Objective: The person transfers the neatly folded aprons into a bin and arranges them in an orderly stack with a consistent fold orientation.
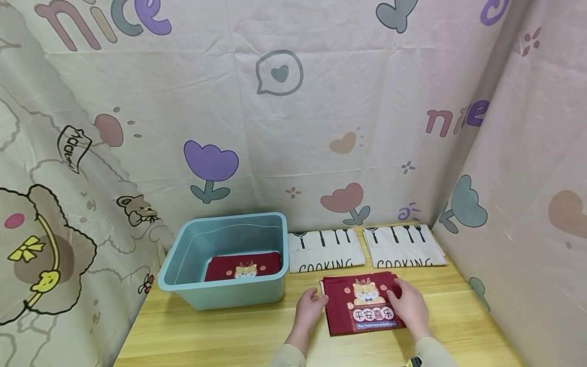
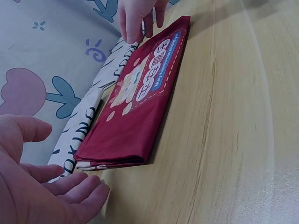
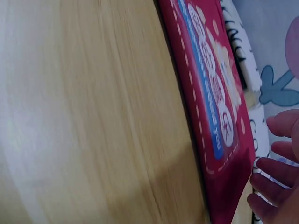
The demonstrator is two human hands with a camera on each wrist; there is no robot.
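Note:
A folded dark red cloth [image 1: 338, 312] lies flat on the table, printed with a cartoon animal, characters in white circles and a blue strip. My left hand [image 1: 310, 312] is at its left edge, fingers loosely bent. In the left wrist view this hand [image 2: 44, 186] has its palm up and a small gap between it and the fold. At the opposite end, my right hand [image 1: 411, 307] is over the cloth's right edge. Seen from the right wrist, that hand's fingers [image 3: 275, 179] are spread beside the edge; whether they touch it I cannot tell.
To the left stands a blue-green plastic bin [image 1: 223, 294] with another folded red cloth [image 1: 220, 266] inside. Behind the near cloth lie two folded white cloths, a left one [image 1: 325, 250] and a right one [image 1: 403, 248], both lettered COOKING. Patterned curtains [image 1: 284, 127] enclose the wooden table [image 1: 220, 336].

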